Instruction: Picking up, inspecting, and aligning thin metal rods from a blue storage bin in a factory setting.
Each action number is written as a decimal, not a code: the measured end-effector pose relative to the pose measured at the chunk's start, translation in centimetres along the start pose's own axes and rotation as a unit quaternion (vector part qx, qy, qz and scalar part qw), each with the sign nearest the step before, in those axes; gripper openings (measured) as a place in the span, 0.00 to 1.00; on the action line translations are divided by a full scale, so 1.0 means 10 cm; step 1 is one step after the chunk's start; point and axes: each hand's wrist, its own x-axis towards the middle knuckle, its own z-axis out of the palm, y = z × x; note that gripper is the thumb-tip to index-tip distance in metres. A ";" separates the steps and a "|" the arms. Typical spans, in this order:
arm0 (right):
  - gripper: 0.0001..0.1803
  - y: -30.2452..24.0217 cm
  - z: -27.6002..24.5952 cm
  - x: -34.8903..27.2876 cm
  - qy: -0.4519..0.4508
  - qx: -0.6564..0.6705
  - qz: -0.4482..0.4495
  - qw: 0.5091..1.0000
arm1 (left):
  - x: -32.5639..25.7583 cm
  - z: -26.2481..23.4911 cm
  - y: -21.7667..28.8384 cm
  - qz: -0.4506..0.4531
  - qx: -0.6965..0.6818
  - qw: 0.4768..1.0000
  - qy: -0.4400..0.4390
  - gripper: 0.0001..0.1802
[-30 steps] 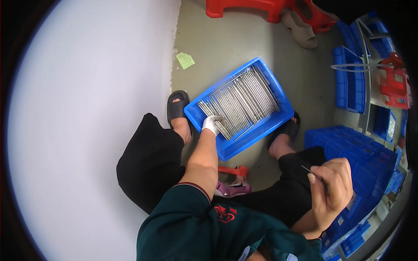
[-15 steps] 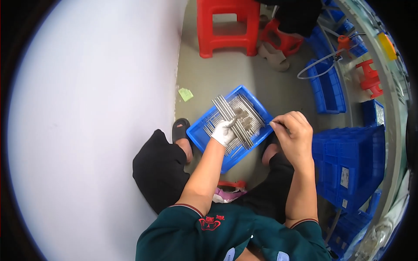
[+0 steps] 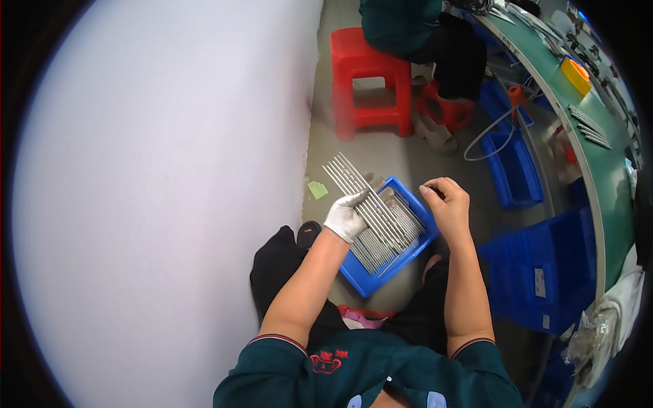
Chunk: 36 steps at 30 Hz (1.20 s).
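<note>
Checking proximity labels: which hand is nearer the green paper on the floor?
Left: left hand is below-right of the green paper in frame; right hand is farther right.

One rod tray [image 3: 369, 283], one glove [image 3: 345, 219]

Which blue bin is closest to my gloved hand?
The blue bin containing metal rods, below your left hand; the other blue bins stand farther right.

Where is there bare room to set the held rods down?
The bench top shows bare green between the loose rods and the white cloth. Bare floor shows between the red stool and the blue bin. Crowded: that rod-filled bin, partly beneath the left hand and held rods, and the bench around the yellow roll.
</note>
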 end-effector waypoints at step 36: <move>0.07 -0.04 0.62 0.37 -0.242 0.267 0.205 0.910 | -0.33 0.04 -0.18 -0.327 0.117 0.936 -0.061 0.26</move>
